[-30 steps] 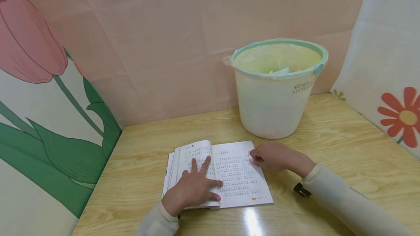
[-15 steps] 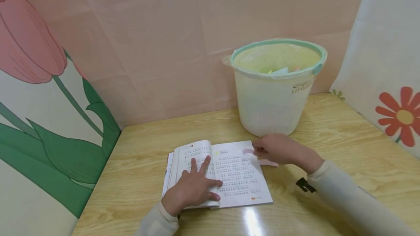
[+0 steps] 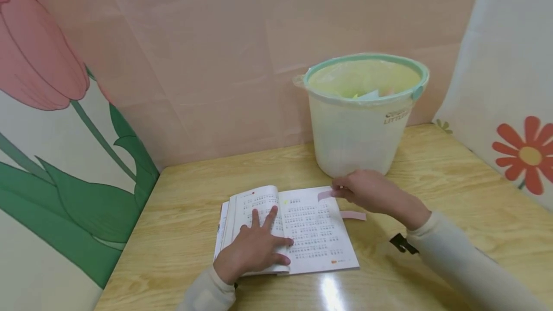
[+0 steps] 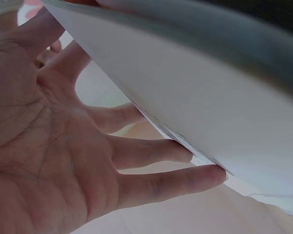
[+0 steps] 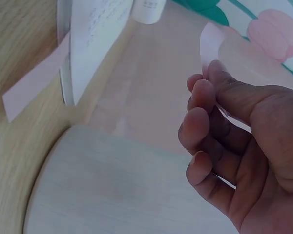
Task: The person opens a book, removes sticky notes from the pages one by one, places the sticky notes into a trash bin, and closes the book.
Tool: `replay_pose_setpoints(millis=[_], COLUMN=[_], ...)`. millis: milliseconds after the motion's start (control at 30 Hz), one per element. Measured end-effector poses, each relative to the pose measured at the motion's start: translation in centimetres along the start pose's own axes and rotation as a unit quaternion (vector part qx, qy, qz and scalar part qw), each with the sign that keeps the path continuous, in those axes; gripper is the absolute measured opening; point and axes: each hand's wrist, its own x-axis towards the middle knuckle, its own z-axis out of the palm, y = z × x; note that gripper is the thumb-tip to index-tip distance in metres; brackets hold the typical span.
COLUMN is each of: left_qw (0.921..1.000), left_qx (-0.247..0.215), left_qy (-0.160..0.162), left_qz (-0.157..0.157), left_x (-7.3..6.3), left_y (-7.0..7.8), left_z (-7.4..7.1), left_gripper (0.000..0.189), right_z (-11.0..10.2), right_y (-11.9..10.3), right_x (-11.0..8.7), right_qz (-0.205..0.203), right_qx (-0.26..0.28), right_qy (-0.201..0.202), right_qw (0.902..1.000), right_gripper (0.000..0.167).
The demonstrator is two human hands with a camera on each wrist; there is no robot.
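Note:
An open book [image 3: 321, 241] with printed text lies on the wooden table. My left hand [image 3: 255, 248], fingers spread, rests on its left page near the fold. Beyond the book's upper right corner, my right hand [image 3: 371, 193] is raised and pinches a pale pink paper strip [image 3: 325, 196] between thumb and fingertips. The right wrist view shows that held strip [image 5: 211, 44] slightly curved and apart from the pages. A second pink strip [image 3: 355, 215] sticks out past the book's right edge onto the table. In the left wrist view my fingers [image 4: 171, 187] touch the page.
A translucent white bucket [image 3: 354, 133] with a mint rim and a clear liner stands behind the book on the right. Paper pieces [image 3: 370, 95] show inside it. A pink-covered wall [image 3: 207, 71] rises behind the table [image 3: 181, 215], with flower-printed sheets at both sides.
My right hand has moved up and slightly right from the book's right edge, now pinching a pink strip. Another pink strip has come into view at that edge. My left hand stays put.

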Motion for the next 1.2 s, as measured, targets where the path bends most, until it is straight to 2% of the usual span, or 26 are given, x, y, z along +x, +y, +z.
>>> replay_pose_setpoints(millis=[133,300,433,633,800,1000,1100,1200], left_qw=[1.0000,1.0000,1.0000,1.0000,0.9999,0.9998,0.9998,0.9998], left_qx=[0.002,0.001,0.004,0.005,0.010,0.021,0.020,0.017], left_qy=[-0.001,0.001,0.003,0.004,0.000,0.003,0.004,0.001], left_qz=[-0.001,-0.002,-0.003,-0.001,0.000,-0.003,-0.005,-0.005], left_x=[0.0,0.0,0.0,0.1,0.2,0.5,0.5,0.5], left_y=[0.0,0.0,0.0,0.2,0.3,0.2,0.1,0.1], left_z=[0.0,-0.1,-0.2,-0.1,0.0,0.0,-0.1,-0.1], left_gripper=[0.044,0.044,0.044,0.043,0.044,0.043,0.043,0.043], right_z=[-0.7,-2.4,-4.8,-8.9,-11.8,-14.5,-15.5,-16.4], right_y=[0.0,-0.1,-0.4,-0.3,-0.2,0.6,1.3,2.0], right_x=[0.1,0.5,0.9,1.5,1.5,1.7,2.2,2.6], right_qz=[-0.001,-0.017,-0.027,-0.032,0.004,0.021,0.044,0.074], right_qx=[-0.005,-0.040,-0.056,-0.059,-0.048,-0.042,-0.045,-0.041], right_qy=[0.016,0.057,0.078,0.119,0.157,0.246,0.245,0.226], right_qw=[0.9999,0.9974,0.9950,0.9906,0.9865,0.9681,0.9674,0.9704], right_gripper=[0.011,0.014,0.017,0.007,0.007,0.017,0.013,0.019])
